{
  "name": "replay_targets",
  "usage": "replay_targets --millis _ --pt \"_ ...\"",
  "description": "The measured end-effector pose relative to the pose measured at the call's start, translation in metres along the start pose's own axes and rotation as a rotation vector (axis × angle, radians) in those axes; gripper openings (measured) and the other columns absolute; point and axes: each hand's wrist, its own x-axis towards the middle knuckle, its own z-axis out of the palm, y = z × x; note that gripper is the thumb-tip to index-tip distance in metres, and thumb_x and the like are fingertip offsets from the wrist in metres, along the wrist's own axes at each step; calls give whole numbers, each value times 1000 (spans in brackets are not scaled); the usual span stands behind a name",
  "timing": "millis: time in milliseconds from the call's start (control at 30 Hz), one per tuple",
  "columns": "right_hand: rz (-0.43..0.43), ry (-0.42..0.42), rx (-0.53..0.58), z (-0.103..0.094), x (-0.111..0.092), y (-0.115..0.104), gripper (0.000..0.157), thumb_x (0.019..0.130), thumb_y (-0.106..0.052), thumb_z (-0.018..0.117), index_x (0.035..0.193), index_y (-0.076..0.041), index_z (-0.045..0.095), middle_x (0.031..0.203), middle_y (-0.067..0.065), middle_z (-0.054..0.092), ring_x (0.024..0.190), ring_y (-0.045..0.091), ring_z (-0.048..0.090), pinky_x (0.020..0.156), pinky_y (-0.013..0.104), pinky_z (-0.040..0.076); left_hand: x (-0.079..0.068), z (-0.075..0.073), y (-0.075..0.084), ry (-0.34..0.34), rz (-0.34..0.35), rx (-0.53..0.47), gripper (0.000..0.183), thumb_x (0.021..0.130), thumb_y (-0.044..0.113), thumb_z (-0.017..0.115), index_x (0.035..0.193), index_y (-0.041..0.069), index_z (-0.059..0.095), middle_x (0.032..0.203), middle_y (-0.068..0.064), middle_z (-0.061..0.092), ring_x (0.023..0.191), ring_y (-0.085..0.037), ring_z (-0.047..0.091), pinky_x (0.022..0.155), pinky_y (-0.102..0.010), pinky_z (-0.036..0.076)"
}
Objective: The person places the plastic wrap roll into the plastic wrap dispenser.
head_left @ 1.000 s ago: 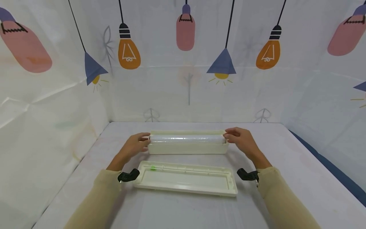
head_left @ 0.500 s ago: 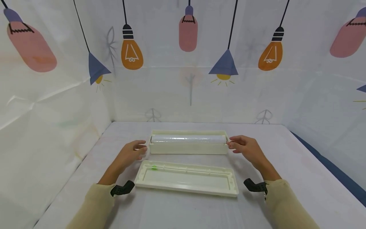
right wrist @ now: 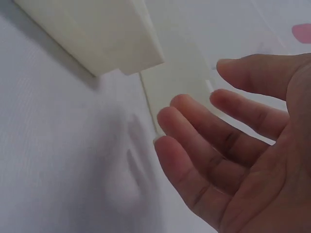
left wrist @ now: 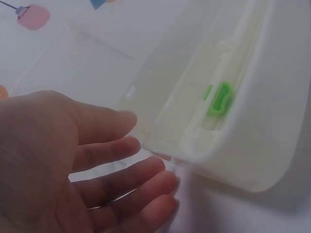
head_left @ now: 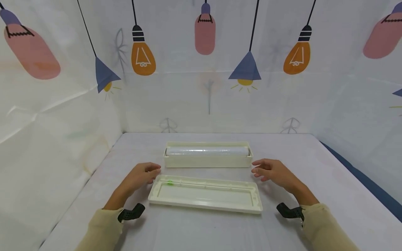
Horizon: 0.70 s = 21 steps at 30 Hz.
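Observation:
A roll of cling film point(head_left: 207, 151) lies inside a long cream dispenser box point(head_left: 207, 162) toward the back of the table. In front of it, slightly askew, the cream lid point(head_left: 204, 199) rests with its inner side up. A small green slider point(left wrist: 221, 99) sits on a rail near the lid's left end. My left hand point(head_left: 139, 177) hovers by the lid's left end, fingers loosely bent and holding nothing. Off the box's right front corner is my right hand point(head_left: 277, 174), fingers relaxed and apart, also holding nothing; the right wrist view shows a gap to the box.
A white cloth covers the table point(head_left: 201, 232). White curtains point(head_left: 176, 101) printed with lamps and bulbs stand behind and at both sides. Each wrist wears a black camera mount point(head_left: 131, 212). A dark blue strip point(head_left: 361, 177) runs along the right table edge.
Both hands have come away from the ends of the roll and box, drawing back toward the person and apart. The roll stays in the box, and the lid has not moved.

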Motion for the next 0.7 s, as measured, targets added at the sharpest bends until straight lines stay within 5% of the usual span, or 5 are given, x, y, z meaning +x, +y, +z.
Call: replay_targets --millis 333,700 --pt "40 -153 -21 0 -10 10 48 98 -27 67 134 3 57 115 13 69 92 30 65 77 40 55 4 3 -8 -47 29 40 35 98 26 66 125 4 67 120 -10 67 97 -20 63 82 -38 55" --pt "-49 -298 -165 3 -13 4 33 97 -26 67 122 -4 67 114 6 68 100 24 60 81 31 51 2 7 -10 -59 82 59 33 98 26 67 121 3 70 116 -6 69 100 -19 62 81 -35 54"
